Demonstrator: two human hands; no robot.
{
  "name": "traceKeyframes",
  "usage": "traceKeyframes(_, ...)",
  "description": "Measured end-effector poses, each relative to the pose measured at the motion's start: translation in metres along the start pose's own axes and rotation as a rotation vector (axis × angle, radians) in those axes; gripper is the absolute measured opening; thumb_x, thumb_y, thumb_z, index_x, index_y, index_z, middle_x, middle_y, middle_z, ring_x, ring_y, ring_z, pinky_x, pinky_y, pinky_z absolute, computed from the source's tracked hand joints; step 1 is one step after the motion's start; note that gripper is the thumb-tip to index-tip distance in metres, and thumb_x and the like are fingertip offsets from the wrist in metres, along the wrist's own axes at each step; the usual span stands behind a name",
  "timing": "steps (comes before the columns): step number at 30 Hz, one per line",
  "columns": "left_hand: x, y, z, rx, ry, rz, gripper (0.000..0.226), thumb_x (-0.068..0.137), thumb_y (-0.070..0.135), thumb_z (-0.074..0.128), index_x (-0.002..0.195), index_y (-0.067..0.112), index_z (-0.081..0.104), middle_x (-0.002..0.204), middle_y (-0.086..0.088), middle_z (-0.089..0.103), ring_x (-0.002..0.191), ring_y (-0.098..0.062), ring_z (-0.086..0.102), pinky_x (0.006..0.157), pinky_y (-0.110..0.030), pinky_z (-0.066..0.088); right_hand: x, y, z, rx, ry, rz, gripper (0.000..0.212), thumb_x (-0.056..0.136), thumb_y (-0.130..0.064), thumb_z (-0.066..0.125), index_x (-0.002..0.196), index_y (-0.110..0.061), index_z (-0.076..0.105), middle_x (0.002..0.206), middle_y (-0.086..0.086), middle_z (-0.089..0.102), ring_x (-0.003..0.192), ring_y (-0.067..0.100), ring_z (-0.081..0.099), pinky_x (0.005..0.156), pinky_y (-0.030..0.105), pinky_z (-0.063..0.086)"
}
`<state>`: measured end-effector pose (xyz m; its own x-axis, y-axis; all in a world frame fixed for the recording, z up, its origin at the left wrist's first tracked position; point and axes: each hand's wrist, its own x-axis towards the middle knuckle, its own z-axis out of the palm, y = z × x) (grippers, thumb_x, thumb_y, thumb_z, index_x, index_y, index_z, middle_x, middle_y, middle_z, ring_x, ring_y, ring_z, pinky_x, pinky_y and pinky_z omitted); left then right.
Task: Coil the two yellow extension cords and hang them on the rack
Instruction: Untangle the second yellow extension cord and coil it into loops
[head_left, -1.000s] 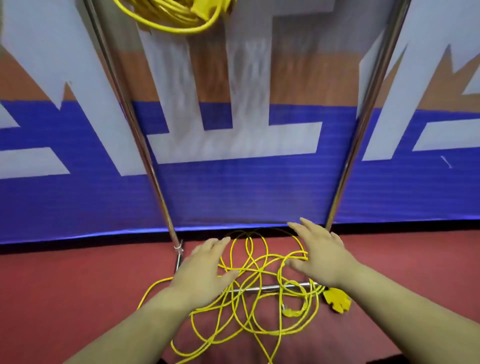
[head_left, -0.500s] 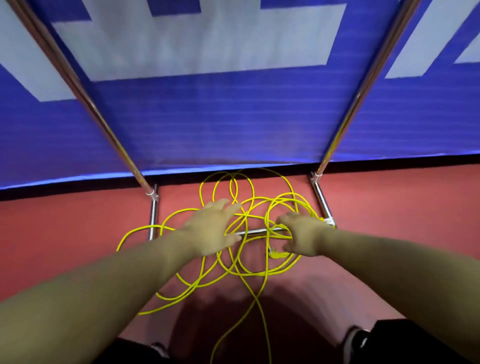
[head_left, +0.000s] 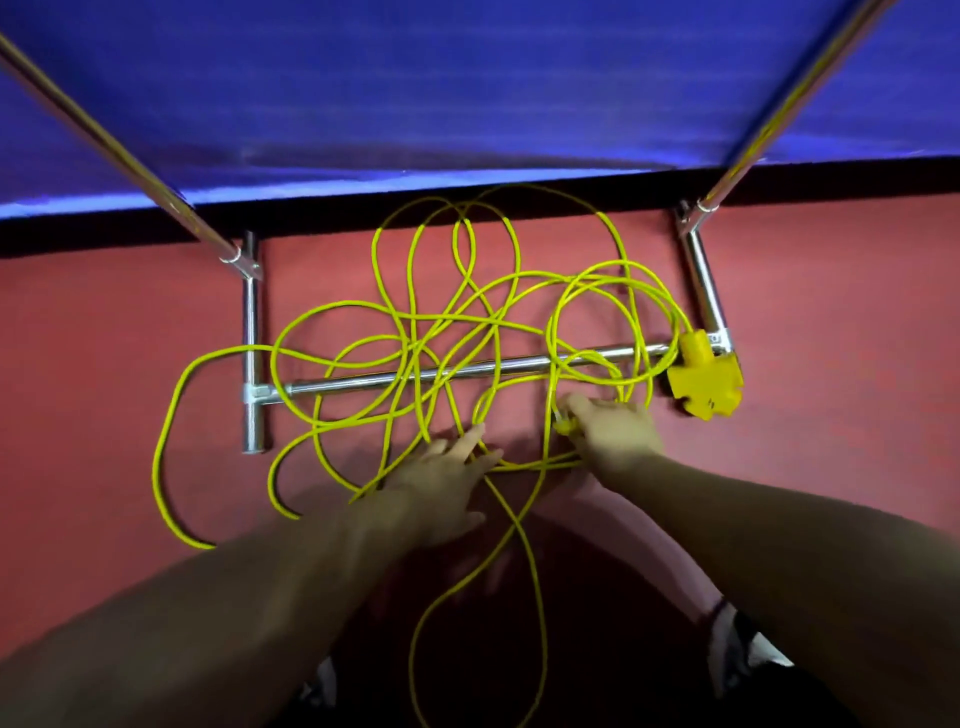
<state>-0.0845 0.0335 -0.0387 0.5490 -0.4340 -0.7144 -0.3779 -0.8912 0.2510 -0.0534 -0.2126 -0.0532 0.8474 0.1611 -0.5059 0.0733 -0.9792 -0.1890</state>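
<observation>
Head view: tangled yellow cord (head_left: 414, 345) lies beneath hands (head_left: 451, 470) (head_left: 615, 431), right pinching it.

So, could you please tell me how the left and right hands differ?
The left hand lies flat on the cord; the right hand is curled. The left hand only touches; the right hand pinches the yellow plug. Both reach down to the floor.

no readable text, labels or numbers
</observation>
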Motion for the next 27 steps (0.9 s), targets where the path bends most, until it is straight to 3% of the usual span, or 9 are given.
traceKeyframes(3, 0.002, 0.003, -0.004, 0.011, 0.061, 0.005, 0.079, 0.089, 0.046, 0.063, 0.156, 0.034, 0.023, 0.163, -0.002, 0.014, 0.140, -0.034, 0.034, 0.116, -0.041, 0.031, -0.003, 0.004, 0.001, 0.036, -0.001, -0.024, 0.031, 0.095, -0.046, 0.049, 0.122, -0.031, 0.050, 0.114, -0.001, 0.068, 0.112, 0.027, 0.062, 0.087, 0.039, 0.043)
traceKeyframes(6, 0.006, 0.001, -0.022, -0.156, 0.131, -0.013, 0.071, 0.091, 0.047, 0.062, 0.153, 0.032, 0.032, 0.150, -0.001, 0.044, 0.134, -0.025, 0.045, 0.106, -0.033, 0.040, -0.006, 0.007, -0.022, 0.233, -0.054, -0.090, 0.038, 0.091, -0.035, 0.059, 0.127, -0.030, 0.049, 0.112, -0.003, 0.068, 0.107, 0.022, 0.064, 0.086, 0.035, 0.049)
traceKeyframes(9, 0.004, 0.002, -0.047, -0.364, 0.186, -0.099, 0.063, 0.089, 0.052, 0.065, 0.147, 0.035, 0.044, 0.121, 0.005, 0.066, 0.116, -0.018, 0.061, 0.091, -0.027, 0.046, -0.007, 0.009, -0.067, 0.540, -0.029, -0.117, 0.030, 0.094, -0.017, 0.063, 0.122, -0.022, 0.056, 0.083, -0.005, 0.066, 0.073, 0.005, 0.061, 0.074, 0.028, 0.048)
traceKeyframes(12, -0.008, 0.007, -0.079, -0.561, 0.271, -0.095, 0.051, 0.087, 0.048, 0.070, 0.134, 0.032, 0.059, 0.090, 0.010, 0.066, 0.088, -0.009, 0.064, 0.076, -0.024, 0.045, -0.015, 0.003, -0.127, 0.761, 0.061, -0.096, 0.015, 0.097, -0.014, 0.059, 0.111, -0.020, 0.058, 0.067, 0.010, 0.061, 0.058, 0.019, 0.049, 0.058, 0.036, 0.045)
traceKeyframes(16, -0.042, 0.017, -0.129, -0.694, 0.386, -0.018, 0.036, 0.087, 0.033, 0.075, 0.121, 0.021, 0.069, 0.067, 0.011, 0.054, 0.050, 0.003, 0.048, 0.054, -0.018, 0.035, -0.051, -0.008, -0.200, 1.033, 0.042, -0.037, 0.019, 0.092, -0.008, 0.066, 0.109, -0.016, 0.063, 0.059, -0.001, 0.062, 0.051, 0.020, 0.048, 0.049, 0.028, 0.040)
traceKeyframes(19, -0.085, 0.031, -0.169, -0.667, 0.430, 0.052, 0.031, 0.084, 0.028, 0.080, 0.113, 0.022, 0.072, 0.066, 0.008, 0.057, 0.050, -0.001, 0.047, 0.058, -0.027, 0.040, -0.095, -0.019, -0.244, 1.049, 0.032, -0.107, 0.031, 0.078, -0.007, 0.077, 0.104, -0.019, 0.066, 0.066, 0.012, 0.057, 0.055, 0.022, 0.046, 0.052, 0.031, 0.039)
traceKeyframes(22, -0.144, 0.051, -0.209, -0.672, 0.517, 0.099, 0.032, 0.079, 0.020, 0.083, 0.107, 0.029, 0.072, 0.071, 0.005, 0.065, 0.061, -0.009, 0.057, 0.067, -0.033, 0.049, -0.147, -0.035, -0.286, 1.084, 0.051, -0.201, 0.028, 0.079, 0.005, 0.069, 0.104, -0.005, 0.063, 0.068, 0.019, 0.053, 0.058, 0.025, 0.043, 0.052, 0.031, 0.036)
traceKeyframes(25, -0.210, 0.071, -0.238, -0.697, 0.631, 0.154, 0.032, 0.080, 0.015, 0.083, 0.108, 0.026, 0.071, 0.077, 0.000, 0.071, 0.073, -0.014, 0.063, 0.080, -0.038, 0.054, -0.202, -0.052, -0.323, 1.143, 0.160, -0.250, 0.030, 0.085, 0.007, 0.065, 0.105, -0.015, 0.065, 0.073, 0.017, 0.053, 0.055, 0.019, 0.042, 0.051, 0.026, 0.034)
traceKeyframes(27, -0.252, 0.084, -0.249, -0.725, 0.710, 0.196, 0.032, 0.080, 0.017, 0.083, 0.108, 0.027, 0.071, 0.079, 0.003, 0.071, 0.074, -0.011, 0.062, 0.078, -0.036, 0.051, -0.237, -0.063, -0.343, 1.211, 0.226, -0.314, 0.029, 0.087, 0.004, 0.065, 0.102, -0.021, 0.066, 0.076, 0.014, 0.057, 0.062, 0.020, 0.049, 0.052, 0.024, 0.036)
